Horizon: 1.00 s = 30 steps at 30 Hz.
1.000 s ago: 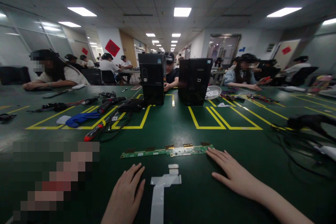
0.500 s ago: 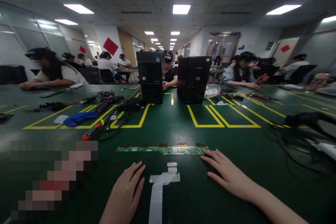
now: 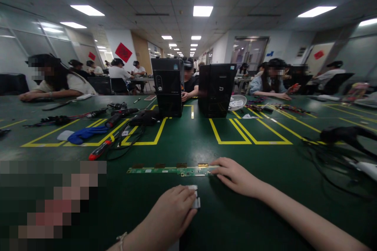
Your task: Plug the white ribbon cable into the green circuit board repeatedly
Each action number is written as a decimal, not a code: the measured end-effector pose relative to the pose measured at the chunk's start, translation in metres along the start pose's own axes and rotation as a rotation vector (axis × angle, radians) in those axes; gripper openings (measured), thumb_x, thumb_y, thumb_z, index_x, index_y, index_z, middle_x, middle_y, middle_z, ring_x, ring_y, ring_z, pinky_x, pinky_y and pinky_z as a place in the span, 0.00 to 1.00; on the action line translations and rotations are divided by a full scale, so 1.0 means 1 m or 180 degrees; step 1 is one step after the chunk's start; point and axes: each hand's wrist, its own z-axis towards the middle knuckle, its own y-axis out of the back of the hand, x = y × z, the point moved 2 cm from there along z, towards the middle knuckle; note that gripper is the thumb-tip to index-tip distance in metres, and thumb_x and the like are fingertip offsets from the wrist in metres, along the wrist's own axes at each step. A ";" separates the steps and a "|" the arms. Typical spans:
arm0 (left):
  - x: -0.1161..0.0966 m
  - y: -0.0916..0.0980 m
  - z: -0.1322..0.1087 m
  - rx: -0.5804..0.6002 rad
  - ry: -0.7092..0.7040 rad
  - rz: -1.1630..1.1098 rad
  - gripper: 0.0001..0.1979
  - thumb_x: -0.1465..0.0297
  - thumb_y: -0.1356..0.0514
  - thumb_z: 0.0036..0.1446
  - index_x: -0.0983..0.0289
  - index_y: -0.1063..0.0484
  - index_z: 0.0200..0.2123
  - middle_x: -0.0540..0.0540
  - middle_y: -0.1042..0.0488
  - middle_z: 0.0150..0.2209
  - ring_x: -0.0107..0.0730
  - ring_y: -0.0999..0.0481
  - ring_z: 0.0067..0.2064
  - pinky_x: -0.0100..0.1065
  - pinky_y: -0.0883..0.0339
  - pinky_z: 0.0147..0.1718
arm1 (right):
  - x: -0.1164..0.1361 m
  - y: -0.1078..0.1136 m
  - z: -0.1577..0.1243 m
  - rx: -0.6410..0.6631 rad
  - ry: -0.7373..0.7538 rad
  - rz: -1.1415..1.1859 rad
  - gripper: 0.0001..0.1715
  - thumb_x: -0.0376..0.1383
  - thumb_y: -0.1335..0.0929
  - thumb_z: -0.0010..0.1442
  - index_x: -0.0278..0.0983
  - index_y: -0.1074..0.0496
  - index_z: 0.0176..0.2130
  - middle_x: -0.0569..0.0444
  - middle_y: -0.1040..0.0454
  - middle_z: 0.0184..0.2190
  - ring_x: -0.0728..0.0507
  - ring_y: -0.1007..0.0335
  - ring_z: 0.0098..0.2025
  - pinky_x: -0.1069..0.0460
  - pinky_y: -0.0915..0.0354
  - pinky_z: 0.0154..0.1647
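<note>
circuit board [image 3: 172, 171], computer towers [image 3: 167, 88] beyond

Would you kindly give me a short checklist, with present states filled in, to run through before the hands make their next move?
1. Right hand at the right end of the green circuit board: ok.
2. Left hand over the white flat cable: ok.
3. Firm hold on the cable by the left hand: cannot tell, the fingers hide the contact.
4. Cable joined to the board: not ok, bare table shows between them.
5. Right end of the board fully in sight: not ok, the right hand covers part of it.
6. Red-and-black screwdriver clear of the board: ok, it lies apart to the left.
</note>
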 end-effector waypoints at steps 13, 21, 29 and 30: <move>-0.008 -0.036 0.031 -0.0025 -0.0157 0.0028 0.21 0.62 0.46 0.65 0.67 0.30 0.56 0.63 0.27 0.56 0.50 0.28 0.55 0.49 0.31 0.52 | -0.006 -0.021 -0.008 0.0133 -0.0206 -0.0032 0.20 0.36 0.39 0.67 0.41 0.32 0.58 0.45 0.37 0.62 0.39 0.44 0.64 0.37 0.43 0.62; -0.001 -0.031 0.021 0.0224 -0.0182 -0.0390 0.29 0.62 0.43 0.63 0.66 0.39 0.64 0.63 0.36 0.64 0.51 0.36 0.63 0.50 0.37 0.59 | -0.012 -0.024 -0.007 0.0304 -0.0285 0.0186 0.20 0.38 0.38 0.67 0.43 0.30 0.56 0.46 0.36 0.62 0.38 0.43 0.63 0.36 0.44 0.63; 0.004 -0.044 0.016 0.0181 -0.0130 -0.0397 0.30 0.58 0.47 0.65 0.65 0.43 0.66 0.62 0.40 0.66 0.50 0.41 0.66 0.52 0.41 0.61 | -0.013 -0.023 -0.009 0.0455 -0.0328 0.0248 0.20 0.39 0.38 0.67 0.42 0.31 0.58 0.49 0.37 0.63 0.40 0.45 0.65 0.36 0.50 0.66; 0.004 -0.044 0.016 0.0187 -0.0125 -0.0401 0.30 0.57 0.47 0.66 0.65 0.44 0.66 0.62 0.41 0.67 0.50 0.41 0.66 0.51 0.41 0.62 | -0.013 -0.023 -0.009 0.0449 -0.0309 0.0260 0.21 0.39 0.38 0.67 0.43 0.31 0.58 0.49 0.36 0.63 0.40 0.45 0.65 0.36 0.50 0.67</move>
